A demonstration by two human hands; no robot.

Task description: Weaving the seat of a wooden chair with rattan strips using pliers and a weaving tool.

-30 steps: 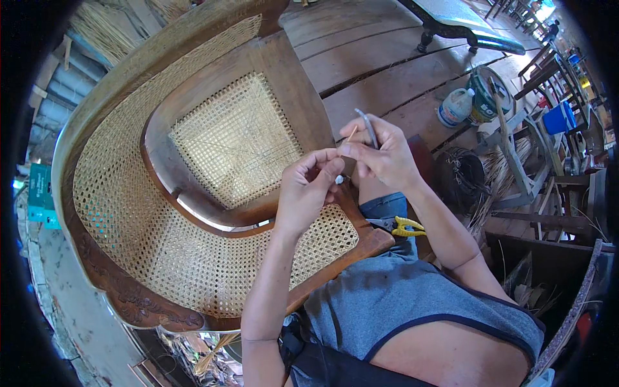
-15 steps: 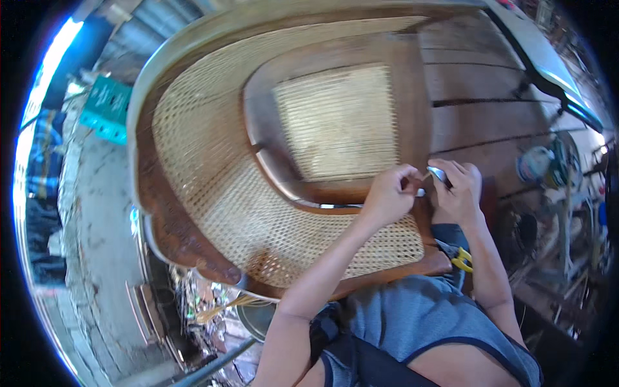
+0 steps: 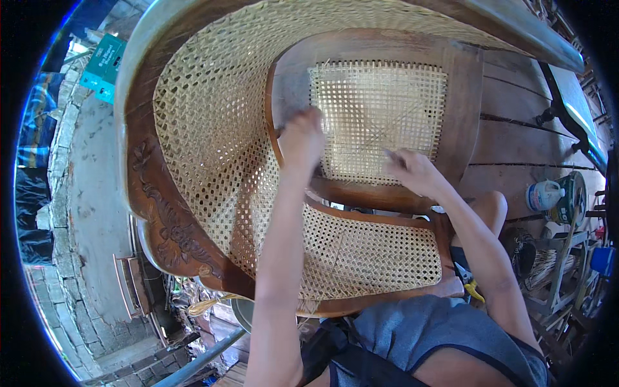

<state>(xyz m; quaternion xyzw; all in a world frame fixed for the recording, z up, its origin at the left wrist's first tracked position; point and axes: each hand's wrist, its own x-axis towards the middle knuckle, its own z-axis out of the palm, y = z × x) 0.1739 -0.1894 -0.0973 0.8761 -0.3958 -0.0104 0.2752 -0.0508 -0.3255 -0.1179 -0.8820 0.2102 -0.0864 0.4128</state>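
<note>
A wooden chair [image 3: 180, 258] with a curved woven-cane back [image 3: 213, 116] fills the middle of the view. Its seat holds a squarish cane panel [image 3: 380, 97], laced through holes along the wooden frame. At the panel's left edge, my left hand [image 3: 302, 138] is closed and slightly blurred; whatever its fingers grip is hidden. Over the lower right part of the panel, my right hand [image 3: 418, 174] is closed on a small pointed tool [image 3: 387, 153]. Only the tool's greyish tip shows, touching or just above the weave.
Yellow-handled pliers [image 3: 474, 290] lie by my right hip. A coil of cane strands [image 3: 209, 306] sits below the chair. To the right, a white jug [image 3: 545, 195] stands on the plank floor [image 3: 509, 155]. A green crate [image 3: 103, 68] is at the upper left.
Both hands have moved from the chair's front right onto the seat panel, the left going further left. The view has shifted, and the chair appears closer.
</note>
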